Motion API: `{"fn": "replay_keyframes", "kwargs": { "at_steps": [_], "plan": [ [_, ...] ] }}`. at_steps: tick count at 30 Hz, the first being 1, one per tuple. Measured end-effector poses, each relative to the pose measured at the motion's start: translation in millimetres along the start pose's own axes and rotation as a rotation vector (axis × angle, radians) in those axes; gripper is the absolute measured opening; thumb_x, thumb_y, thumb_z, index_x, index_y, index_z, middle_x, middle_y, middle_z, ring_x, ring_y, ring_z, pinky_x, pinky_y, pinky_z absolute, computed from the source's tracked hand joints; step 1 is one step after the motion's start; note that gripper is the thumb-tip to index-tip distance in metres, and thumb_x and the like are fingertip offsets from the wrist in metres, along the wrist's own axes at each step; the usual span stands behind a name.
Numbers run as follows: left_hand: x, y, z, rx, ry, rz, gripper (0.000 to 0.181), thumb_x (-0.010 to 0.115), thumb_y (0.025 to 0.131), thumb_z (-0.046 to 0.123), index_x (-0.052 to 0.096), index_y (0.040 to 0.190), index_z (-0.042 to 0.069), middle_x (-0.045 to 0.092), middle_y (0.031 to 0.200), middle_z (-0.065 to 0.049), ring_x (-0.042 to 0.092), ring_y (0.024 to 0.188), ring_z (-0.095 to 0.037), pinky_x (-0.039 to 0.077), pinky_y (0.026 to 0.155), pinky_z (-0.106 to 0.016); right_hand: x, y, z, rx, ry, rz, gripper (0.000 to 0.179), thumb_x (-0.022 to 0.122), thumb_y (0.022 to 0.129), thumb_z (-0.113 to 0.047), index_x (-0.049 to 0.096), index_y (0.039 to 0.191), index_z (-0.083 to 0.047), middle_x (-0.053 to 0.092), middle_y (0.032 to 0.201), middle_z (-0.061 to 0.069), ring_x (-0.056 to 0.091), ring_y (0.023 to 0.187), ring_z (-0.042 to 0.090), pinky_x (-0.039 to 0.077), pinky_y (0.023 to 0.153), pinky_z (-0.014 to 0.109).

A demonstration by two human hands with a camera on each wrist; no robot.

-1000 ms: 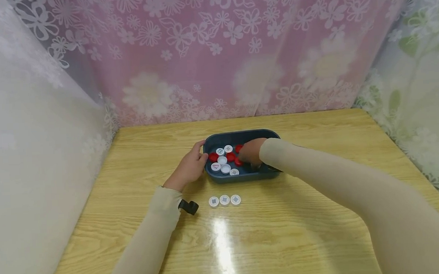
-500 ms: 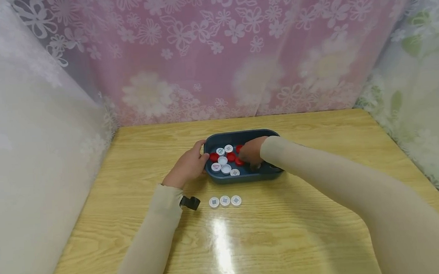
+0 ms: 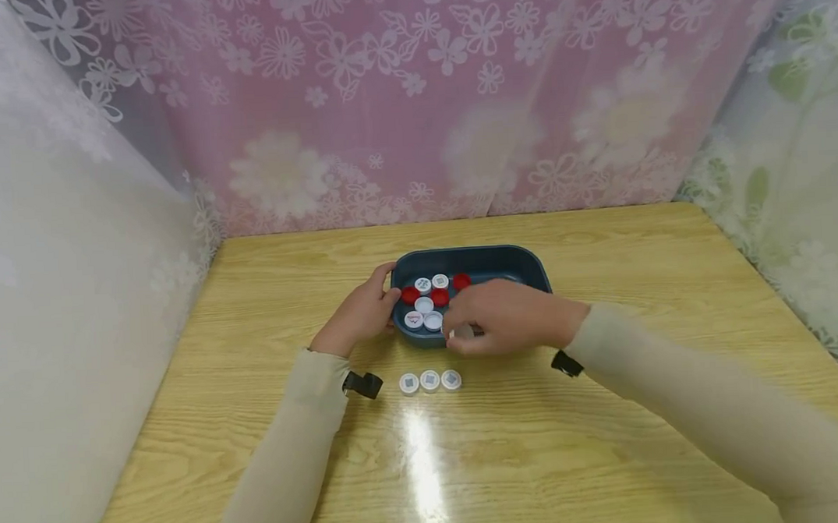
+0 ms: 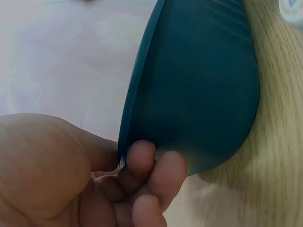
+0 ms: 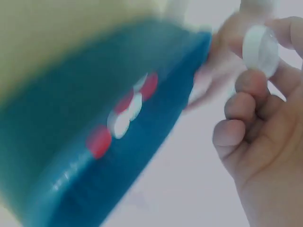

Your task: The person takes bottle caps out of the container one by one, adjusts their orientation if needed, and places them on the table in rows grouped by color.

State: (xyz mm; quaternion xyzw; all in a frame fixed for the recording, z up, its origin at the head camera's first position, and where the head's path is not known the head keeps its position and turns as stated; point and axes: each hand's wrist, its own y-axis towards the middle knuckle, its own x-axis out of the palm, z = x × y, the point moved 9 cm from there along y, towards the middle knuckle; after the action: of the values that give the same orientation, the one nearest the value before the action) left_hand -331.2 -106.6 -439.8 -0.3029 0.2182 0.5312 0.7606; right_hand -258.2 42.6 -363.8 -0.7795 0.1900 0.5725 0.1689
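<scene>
A dark blue plastic tray (image 3: 471,258) stands on the table with several red caps (image 3: 439,297) and white caps (image 3: 424,305) inside. My left hand (image 3: 360,315) grips its left end, thumb over the rim and fingers against the outer wall (image 4: 199,75). Over the tray's front edge, my right hand (image 3: 509,318) pinches a round white bottle cap (image 5: 255,51) between thumb and fingers. That cap is on edge in the right wrist view, so its face is only partly seen. The right hand hides part of the tray's contents.
In front of the tray, three white caps with grey printed marks (image 3: 430,381) lie in a row on the wooden table (image 3: 295,470). Floral curtains (image 3: 399,122) enclose the back and both sides. Each wrist carries a black strap (image 3: 363,385).
My right hand has come up from inside the tray toward the front edge, now with a white bottle cap pinched in its fingers. The left hand keeps its grip on the tray.
</scene>
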Motion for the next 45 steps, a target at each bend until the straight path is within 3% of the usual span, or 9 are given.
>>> {"fn": "replay_keyframes", "kwargs": {
  "at_steps": [3,6,10,14,24,36,45],
  "plan": [
    [0.2,-1.6,-0.2,-0.004,-0.006,0.0,0.057,0.045,0.113,0.028,0.023,0.165,0.024,0.067,0.117,-0.014,0.07,0.081,-0.024,0.058,0.081,-0.038,17.9,-25.4,-18.7,-0.005,0.002,0.045,0.017,0.069,0.099,-0.029,0.074,0.113,-0.02,0.068,0.103,-0.011,0.06,0.091,0.006,0.054,0.081,0.029],
    [-0.4,-3.2,-0.7,-0.003,-0.013,0.001,0.057,0.046,0.112,0.029,0.024,0.165,0.026,0.067,0.109,-0.013,0.069,0.076,-0.023,0.056,0.082,-0.039,41.2,-44.0,-20.4,0.05,0.046,0.049,0.022,0.074,0.096,-0.025,0.074,0.116,-0.016,0.07,0.108,-0.01,0.062,0.095,0.005,0.056,0.085,0.028],
    [-2.0,-3.9,-1.8,0.001,-0.013,0.005,0.057,0.047,0.112,0.03,0.024,0.165,0.028,0.067,0.09,-0.011,0.068,0.068,-0.023,0.052,0.082,-0.039,64.3,-57.0,-16.6,0.095,0.04,0.069,0.018,0.078,0.094,-0.026,0.075,0.109,-0.016,0.07,0.1,-0.009,0.061,0.088,0.005,0.055,0.081,0.028],
    [-2.8,-3.3,-2.0,-0.001,-0.024,0.005,0.057,0.047,0.112,0.031,0.024,0.165,0.029,0.064,0.079,-0.011,0.068,0.065,-0.025,0.052,0.078,-0.038,77.7,-60.5,-13.4,0.117,0.021,0.088,0.015,0.08,0.093,-0.028,0.076,0.103,-0.018,0.061,0.091,-0.012,0.052,0.08,0.004,0.05,0.073,0.024],
    [-3.5,-3.6,0.8,-0.02,-0.018,0.007,0.058,0.046,0.112,0.03,0.024,0.165,0.028,0.065,0.082,-0.011,0.069,0.067,-0.027,0.052,0.079,-0.039,80.6,-50.5,-3.2,0.212,-0.021,0.1,0.011,0.079,0.092,-0.024,0.072,0.095,-0.016,0.052,0.082,-0.009,0.046,0.072,0.007,0.043,0.065,0.024],
    [-5.8,-5.4,1.4,-0.03,-0.018,-0.032,0.058,0.048,0.112,0.027,0.025,0.165,0.027,0.067,0.075,-0.01,0.073,0.071,-0.03,0.052,0.088,-0.04,85.5,-41.3,4.0,0.264,-0.031,0.122,0.018,0.075,0.093,-0.022,0.073,0.107,-0.013,0.053,0.09,-0.006,0.049,0.078,0.01,0.049,0.071,0.027],
    [-6.7,-7.3,6.6,-0.049,0.0,-0.039,0.058,0.048,0.112,0.026,0.026,0.165,0.026,0.066,0.074,-0.011,0.073,0.07,-0.029,0.054,0.079,-0.036,86.6,-43.2,4.8,0.277,-0.023,0.117,0.027,0.076,0.093,-0.027,0.072,0.114,-0.011,0.058,0.098,-0.004,0.051,0.084,0.01,0.052,0.077,0.029]
  ]
}}
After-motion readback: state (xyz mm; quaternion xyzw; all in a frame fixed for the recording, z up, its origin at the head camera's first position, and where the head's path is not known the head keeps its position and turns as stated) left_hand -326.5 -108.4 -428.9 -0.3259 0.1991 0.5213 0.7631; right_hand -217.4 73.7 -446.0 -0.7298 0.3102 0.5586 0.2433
